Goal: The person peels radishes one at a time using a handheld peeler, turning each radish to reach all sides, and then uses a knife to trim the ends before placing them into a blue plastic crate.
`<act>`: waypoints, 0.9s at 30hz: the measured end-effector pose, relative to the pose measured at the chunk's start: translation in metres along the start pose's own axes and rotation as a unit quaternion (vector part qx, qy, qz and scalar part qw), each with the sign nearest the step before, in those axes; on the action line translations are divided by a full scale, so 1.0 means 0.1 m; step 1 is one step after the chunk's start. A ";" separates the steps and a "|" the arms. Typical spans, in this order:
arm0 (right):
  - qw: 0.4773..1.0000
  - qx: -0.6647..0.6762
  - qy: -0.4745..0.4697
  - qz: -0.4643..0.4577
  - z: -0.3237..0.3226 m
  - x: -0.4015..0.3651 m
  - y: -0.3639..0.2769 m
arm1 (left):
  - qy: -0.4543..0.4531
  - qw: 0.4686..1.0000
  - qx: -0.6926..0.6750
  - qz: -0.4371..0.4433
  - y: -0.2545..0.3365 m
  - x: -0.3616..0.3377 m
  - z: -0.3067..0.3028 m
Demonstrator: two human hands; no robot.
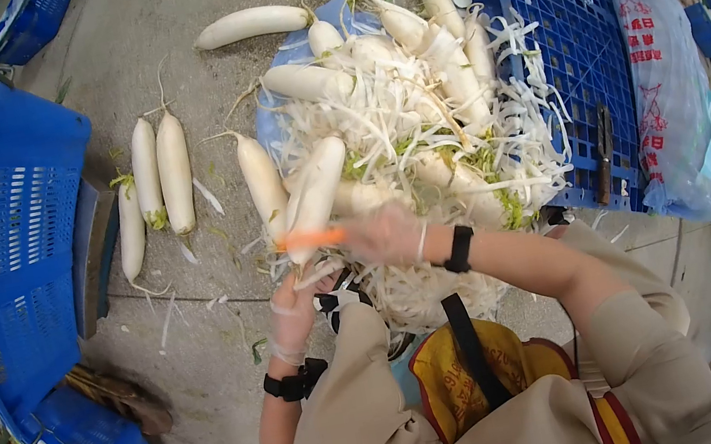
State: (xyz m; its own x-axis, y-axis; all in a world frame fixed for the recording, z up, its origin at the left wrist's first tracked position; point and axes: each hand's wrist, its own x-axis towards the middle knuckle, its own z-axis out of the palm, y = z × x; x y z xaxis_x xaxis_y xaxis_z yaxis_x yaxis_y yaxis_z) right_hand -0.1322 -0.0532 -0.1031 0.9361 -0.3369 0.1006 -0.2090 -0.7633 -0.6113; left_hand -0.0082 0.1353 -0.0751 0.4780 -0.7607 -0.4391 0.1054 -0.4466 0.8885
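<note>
My left hand [292,315], in a clear glove, is closed around the lower end of a white daikon radish [318,187], which points up and away from me. My right hand [384,234], also gloved and slightly blurred, grips an orange peeler [317,239]. The peeler lies across the daikon near its lower end; its blade cannot be made out. Just left of that radish another daikon [259,177] rests on the ground. Beyond my hands spreads a heap of white peelings [392,103] with several daikons among them.
Three daikons [175,172] lie together on the concrete at left. Blue crates [25,211] line the left edge. A blue pallet [560,9] at right carries a knife [605,154]. Beside it lies a white printed plastic bag [670,89].
</note>
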 end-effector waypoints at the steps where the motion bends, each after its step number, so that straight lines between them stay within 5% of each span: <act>1: 0.992 0.027 -0.021 -0.120 -0.01 -0.04 -0.11 | -0.011 1.000 0.018 0.003 -0.02 -0.01 -0.02; 2: 0.992 0.029 -0.024 -0.117 0.05 -0.02 -0.01 | -0.012 1.000 0.017 -0.001 -0.06 -0.03 -0.02; 5: 0.972 -0.146 -0.096 0.155 0.08 0.31 0.59 | 0.012 0.996 0.088 0.024 -0.10 -0.01 0.00; 6: 0.972 -0.096 -0.053 0.207 0.04 0.43 0.78 | 0.017 0.997 0.069 0.022 -0.10 -0.03 0.00; 11: 0.981 -0.140 -0.115 0.069 -0.07 0.17 0.03 | 0.018 0.998 0.057 0.017 0.05 -0.04 0.00; 13: 0.988 0.014 -0.068 -0.141 -0.01 0.09 -0.08 | 0.007 0.995 0.100 0.023 0.06 -0.03 -0.01; 14: 0.970 -0.101 -0.218 0.027 -0.05 0.21 0.05 | 0.005 0.995 0.101 0.021 0.04 -0.06 -0.01; 15: 0.996 -0.089 0.001 0.007 0.20 0.18 0.54 | 0.017 0.997 0.078 0.020 0.01 -0.08 0.00; 16: 0.968 -0.097 -0.119 0.198 0.00 0.39 0.59 | 0.034 0.998 0.054 0.025 -0.01 -0.05 0.01; 20: 0.976 -0.131 -0.012 0.176 0.04 0.39 0.66 | 0.034 0.998 0.053 -0.003 -0.06 0.01 -0.07; 22: 0.981 -0.088 -0.172 -0.006 0.10 0.16 0.14 | 0.032 0.992 0.117 -0.013 0.01 -0.03 -0.05; 26: 0.987 -0.094 -0.127 0.026 0.10 0.28 0.33 | 0.032 0.991 0.129 0.020 -0.07 -0.07 -0.03; 27: 0.980 -0.113 -0.132 0.096 -0.02 0.46 0.54 | 0.033 0.991 0.130 0.020 -0.02 -0.06 -0.02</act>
State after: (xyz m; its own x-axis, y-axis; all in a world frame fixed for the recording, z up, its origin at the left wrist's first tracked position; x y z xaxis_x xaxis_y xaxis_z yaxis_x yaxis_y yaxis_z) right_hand -0.1012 -0.1107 -0.1302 0.9076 -0.3554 -0.2237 -0.4183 -0.8119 -0.4073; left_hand -0.0092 0.1414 -0.0738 0.5348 -0.7509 -0.3876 -0.1377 -0.5299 0.8368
